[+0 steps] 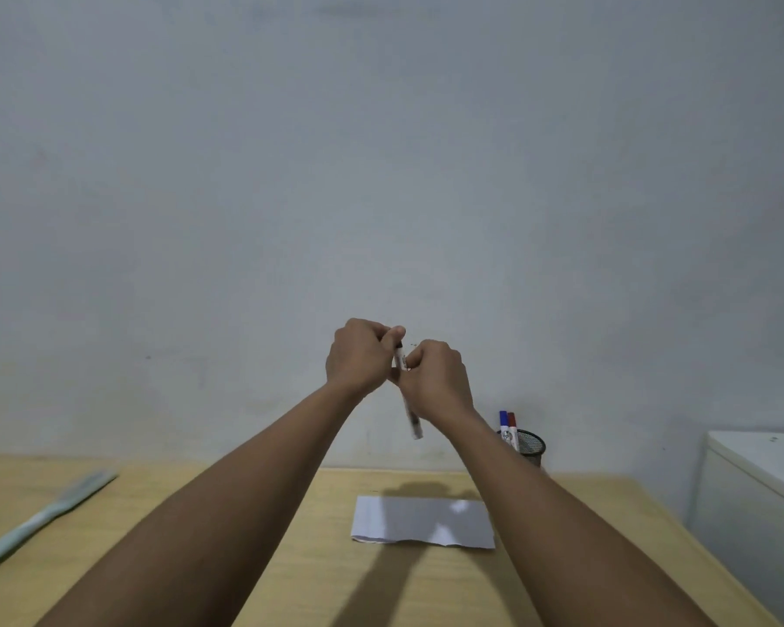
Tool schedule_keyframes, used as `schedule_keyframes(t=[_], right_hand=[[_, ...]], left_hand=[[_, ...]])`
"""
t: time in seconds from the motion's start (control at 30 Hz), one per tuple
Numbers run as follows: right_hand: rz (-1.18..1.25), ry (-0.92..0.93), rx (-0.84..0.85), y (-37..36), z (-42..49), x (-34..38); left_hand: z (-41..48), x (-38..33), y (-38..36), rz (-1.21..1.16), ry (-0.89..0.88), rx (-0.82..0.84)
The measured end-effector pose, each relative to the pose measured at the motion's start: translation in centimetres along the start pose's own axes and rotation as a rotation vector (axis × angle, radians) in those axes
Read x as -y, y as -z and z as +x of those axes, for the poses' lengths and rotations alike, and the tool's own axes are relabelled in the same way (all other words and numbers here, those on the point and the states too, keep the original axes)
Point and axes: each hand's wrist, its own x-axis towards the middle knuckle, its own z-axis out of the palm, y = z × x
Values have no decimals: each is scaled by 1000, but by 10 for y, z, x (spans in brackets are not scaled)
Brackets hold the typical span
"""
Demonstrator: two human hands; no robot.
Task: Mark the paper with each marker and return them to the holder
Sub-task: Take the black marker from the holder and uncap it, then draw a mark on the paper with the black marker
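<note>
Both of my hands are raised in front of the wall, high above the table. A white marker (412, 420) with dark print runs between them, tilted. My left hand (359, 357) is closed around its upper end, where a dark cap just shows. My right hand (436, 377) grips the barrel below that, and the lower end sticks out under my wrist. A white sheet of paper (422, 521) lies flat on the wooden table (318, 558). The black mesh holder (529, 445) stands at the back right with a blue marker (503, 423) and a red marker (512, 425) upright in it.
A pale green flat tool (41, 520) lies diagonally on the table's left side. A white cabinet top (766, 463) stands to the right of the table. The bare grey wall rises right behind the table.
</note>
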Motion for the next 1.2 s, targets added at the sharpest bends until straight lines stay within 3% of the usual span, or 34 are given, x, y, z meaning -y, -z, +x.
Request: schedule_keyframes(t=[0.2,0.4,0.6,0.77,1.0,1.1,1.2], right_hand=[[-91,-50,45,-29,-8,-20],[76,-88,102,-55,-12,-61],[254,-118,146,-78,-10,-94],[315,-156,162,-96,-10,-117],[393,-153,193,-117,-3,-132],[614,-259,257,-118,1,-132],[908,-415,327,-120,2,-133]], left_hand=[[10,31,-6,-46,39,-41],[4,108,-19,131,57,88],[-17,188,-39,340,183,250],[-32,224,-52,468,228,370],[-36,249,-59,484,204,402],[-42,245,-56,486,171,323],[-64,235,-54,423,-21,113]])
